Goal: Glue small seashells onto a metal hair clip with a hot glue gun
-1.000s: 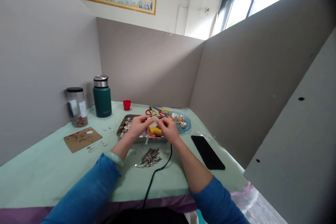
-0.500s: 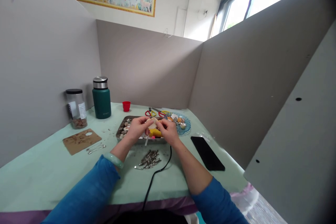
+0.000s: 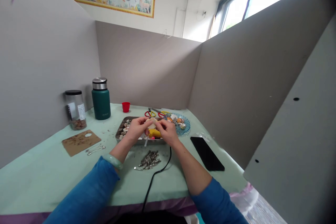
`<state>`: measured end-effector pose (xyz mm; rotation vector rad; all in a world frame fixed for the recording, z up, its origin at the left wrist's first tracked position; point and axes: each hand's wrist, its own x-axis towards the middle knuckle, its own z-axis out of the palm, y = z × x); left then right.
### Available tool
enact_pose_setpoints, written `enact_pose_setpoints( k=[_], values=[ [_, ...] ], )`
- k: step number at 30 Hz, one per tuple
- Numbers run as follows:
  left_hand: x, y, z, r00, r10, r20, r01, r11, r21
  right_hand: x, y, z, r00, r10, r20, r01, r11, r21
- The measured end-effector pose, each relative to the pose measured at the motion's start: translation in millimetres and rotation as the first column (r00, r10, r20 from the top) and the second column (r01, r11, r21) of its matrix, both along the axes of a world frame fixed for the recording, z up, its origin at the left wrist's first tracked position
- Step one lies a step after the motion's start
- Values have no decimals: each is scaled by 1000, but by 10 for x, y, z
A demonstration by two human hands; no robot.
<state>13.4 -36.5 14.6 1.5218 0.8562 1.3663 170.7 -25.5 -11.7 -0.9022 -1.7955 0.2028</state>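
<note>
A clear jar [image 3: 76, 110] with a black lid, brown bits in its bottom, stands at the far left of the pale green cloth [image 3: 39, 185]. Nearer lies a piece of brown card [image 3: 80, 143] with a round white spot, and just right of it some safety pins [image 3: 95, 149]. A green flask [image 3: 101, 101] with a silver top stands beside the jar, and a small red cup [image 3: 126, 107] sits farther right, near the far partition [image 3: 147, 70].

The person's left hand [image 3: 138, 128], below a pale green bangle [image 3: 113, 161] and a blue sleeve, is over a metal tray [image 3: 159, 141] of small, mostly pale pieces. Its thumb and fingertips are pinched on a small pale piece [image 3: 151, 123], held above the tray. Nearer lies a heap of small metal clips [image 3: 149, 160], with a black cord [image 3: 157, 172] curving past its right side. A yellow tool [image 3: 154, 133] shows between the hands (whether a palm touches it cannot be told). Beyond the tray lie scissors [image 3: 160, 113] with red and yellow handles.

The right hand [image 3: 167, 132] pinches the same piece from the right. Past it stands a blue glass plate [image 3: 187, 130] of trinkets; a flat black slab [image 3: 207, 154] lies nearer, at the right.
</note>
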Motion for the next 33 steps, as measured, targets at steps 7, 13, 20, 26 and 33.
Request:
enact_pose_setpoints(
  k=[7, 13, 20, 26, 33],
  values=[
    [6, 12, 6, 998, -28, 50, 29, 999, -16, -15, -7, -1, 1000, 18, -21, -17, 1000, 14],
    [-8, 30, -25, 997, -73, 15, 74, 997, -28, -15, -6, 4, 999, 21, -40, -21, 1000, 8],
    [-33, 109, -90, 995, -72, 64, 76, 995, -58, -6, 20, -20, 995, 58, -83, -60, 998, -27],
    [-29, 83, -72, 998, -53, 35, 54, 997, -49, -3, 46, -38, 992, 76, -104, -80, 996, -37],
    [-20, 42, -41, 999, -40, 29, 41, 999, -27, -8, 38, -43, 992, 84, -91, -87, 996, -31]
  ],
)
